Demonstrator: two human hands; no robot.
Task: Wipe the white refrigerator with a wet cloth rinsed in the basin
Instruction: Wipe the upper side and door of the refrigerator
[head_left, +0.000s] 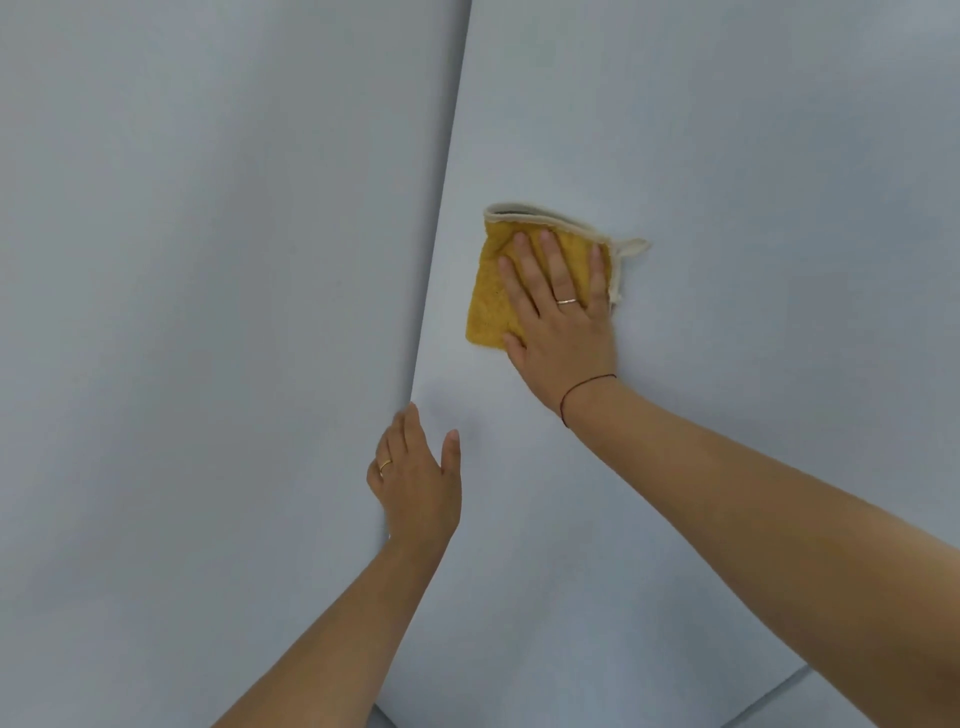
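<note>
Refrigerator (571, 597): white, fills the whole view. A seam (440, 208) between the doors runs from top centre down and to the left. Left door (208, 260) lies left of the seam, right door (753, 130) right of it.

Right hand (561, 327): right of the seam, on the right door. Palm down, fingers straight and spread, not clenched. It presses the cloth flat against the door and does not grasp it.

Left hand (418, 483): at the seam, below the right hand and well apart from it. The thumb is held out over the right door's face and the fingers reach to the door edge. Whether they hook round that edge: cannot tell.

Cloth (488, 306): yellow, folded, just right of the seam, flat on the right door. Its right part sits under the right hand. Cream edging (545, 221) runs along its top, and a small loop (634, 247) sticks out on the side away from the seam.

Thin dark thread (576, 389) round the right wrist. One ring (566, 300) on the right hand and one ring (385, 464) on the left.
</note>
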